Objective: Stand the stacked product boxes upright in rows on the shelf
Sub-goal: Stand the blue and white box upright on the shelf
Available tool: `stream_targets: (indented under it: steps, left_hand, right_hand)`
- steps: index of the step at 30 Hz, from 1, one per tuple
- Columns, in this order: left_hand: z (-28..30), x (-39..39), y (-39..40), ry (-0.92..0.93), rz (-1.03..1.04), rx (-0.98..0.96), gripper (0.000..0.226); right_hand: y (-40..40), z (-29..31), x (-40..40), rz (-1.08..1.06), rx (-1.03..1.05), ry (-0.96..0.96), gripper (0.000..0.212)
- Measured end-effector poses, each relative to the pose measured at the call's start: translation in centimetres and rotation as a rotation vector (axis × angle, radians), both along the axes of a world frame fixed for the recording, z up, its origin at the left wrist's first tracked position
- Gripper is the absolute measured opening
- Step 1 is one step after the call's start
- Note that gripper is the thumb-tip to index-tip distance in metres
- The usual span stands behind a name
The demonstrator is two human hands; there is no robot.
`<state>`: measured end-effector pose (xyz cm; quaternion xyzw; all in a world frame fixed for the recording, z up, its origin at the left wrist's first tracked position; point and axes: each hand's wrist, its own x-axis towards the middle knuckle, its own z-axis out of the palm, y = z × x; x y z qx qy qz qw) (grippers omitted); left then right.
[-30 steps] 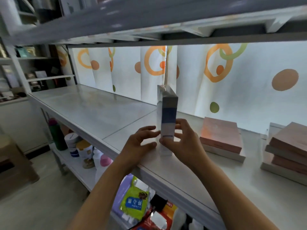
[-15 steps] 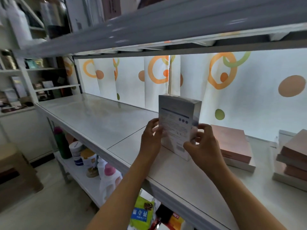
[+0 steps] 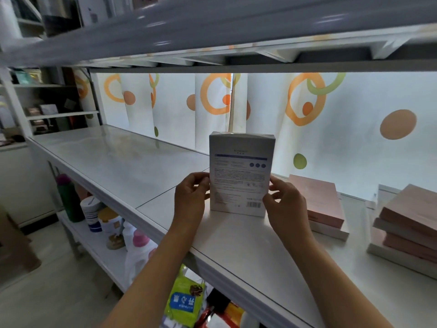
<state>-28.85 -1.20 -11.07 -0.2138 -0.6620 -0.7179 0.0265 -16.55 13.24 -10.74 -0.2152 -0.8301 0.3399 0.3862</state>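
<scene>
Behind white shelf (image 3: 123, 166), patterned curtain (image 3: 343, 138)

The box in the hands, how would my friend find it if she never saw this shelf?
Look along the long white shelf before the spotted curtain. Near its front edge a white box stands upright between the left hand and right hand. The pink boxes beside it lie flat; only this one stands, showing small print and a barcode.
</scene>
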Motion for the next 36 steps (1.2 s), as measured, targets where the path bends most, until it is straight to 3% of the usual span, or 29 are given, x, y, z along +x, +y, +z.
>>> stream_targets:
  steps: [5,9,11,13,15,17,19,23,28,36]
  left_hand:
    - [0.2,-0.1,0.6,-0.028,-0.056,-0.081,0.031]
    - [0.4,0.2,0.3,-0.081,-0.152,-0.055,0.031]
    - [0.5,0.2,0.0,-0.092,-0.118,-0.050,0.030]
    - [0.4,-0.1,-0.2,-0.077,-0.081,-0.056,0.027]
    - [0.4,0.0,-0.1,-0.036,-0.148,-0.094,0.023]
    - [0.2,0.5,0.2,0.004,-0.264,-0.167,0.022]
    - [0.1,0.8,0.5,0.031,-0.294,-0.215,0.027]
    - [-0.1,0.3,0.5,0.033,-0.240,-0.239,0.038]
    - [-0.4,0.3,1.3,0.097,-0.226,-0.264,0.046]
    - [-0.5,-0.1,1.6,-0.003,-0.244,-0.317,0.095]
  right_hand:
    - [-0.7,0.5,0.4,-0.087,-0.122,0.033,0.021]
    - [-1.6,0.6,0.6,-0.006,-0.090,0.024,0.014]
    - [-1.6,0.4,0.5,0.048,-0.059,-0.006,0.032]
    - [-1.4,-0.1,0.4,0.160,-0.060,-0.075,0.067]
    - [-1.5,-0.5,0.2,0.315,-0.103,-0.189,0.099]
    - [-2.0,-0.8,0.2,0.420,-0.118,-0.260,0.114]
    - [-2.1,-0.8,0.0,0.400,-0.123,-0.220,0.106]
    - [-1.4,-0.3,-0.1,0.161,-0.151,-0.148,0.083]
    - [-1.4,-0.2,0.5,0.181,-0.094,-0.090,0.066]
    - [-0.8,-0.3,0.5,0.162,-0.013,-0.073,0.059]
